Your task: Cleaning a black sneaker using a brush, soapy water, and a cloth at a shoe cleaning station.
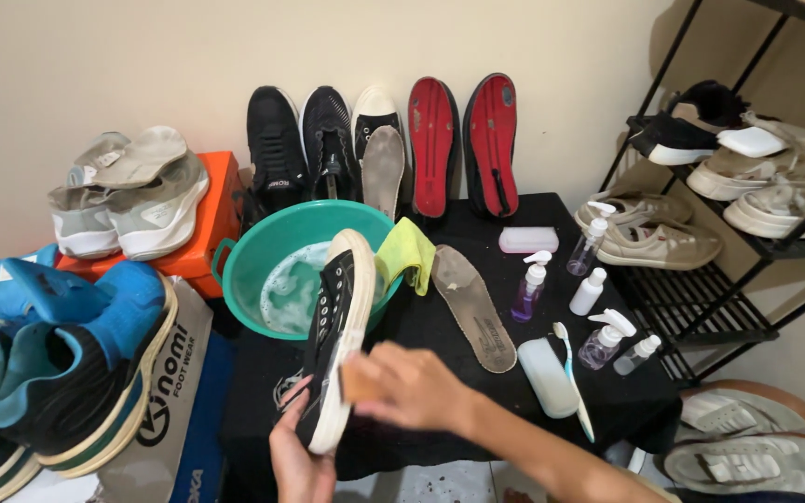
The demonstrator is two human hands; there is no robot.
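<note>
Sneaker (pixel 335 326), black canvas with a white rubber sole, was held tilted over the near edge of the black-covered table (pixel 514 214), its toe pointing up toward the teal basin (pixel 263 247) and its heel low in the person's grasp. The left hand (pixel 298 456) was closed around the heel end from below, fingers wrapped on the upper. The right hand (pixel 402 384) was closed on a small tan sponge or block (pixel 358 377), pressed against the white sole edge.

Handling judgement: the shoe appeared light and manageable in one hand. The rubber sole looked stiff enough to take pressure, whereas the canvas upper would likely flex and collapse if squeezed. Wet rubber would probably be slippery, since the basin held soapy water. The firmest hold would be at the heel, as shown, or across the midsole; the loose laces offered no secure grip.

Surroundings: a yellow cloth (pixel 406 251) hung over the basin rim, just beside the toe. A worn insole (pixel 473 307) lay flat on the table to the right. Further right stood several small spray and pump bottles (pixel 529 287), with a toothbrush (pixel 572 377) near a pale bar (pixel 548 375). Shoes leaned upright against the wall (pixel 95 65) behind the basin. A blue sneaker (pixel 76 373) lay to the left, well apart. A black metal rack (pixel 701 298) held more pairs.
</note>
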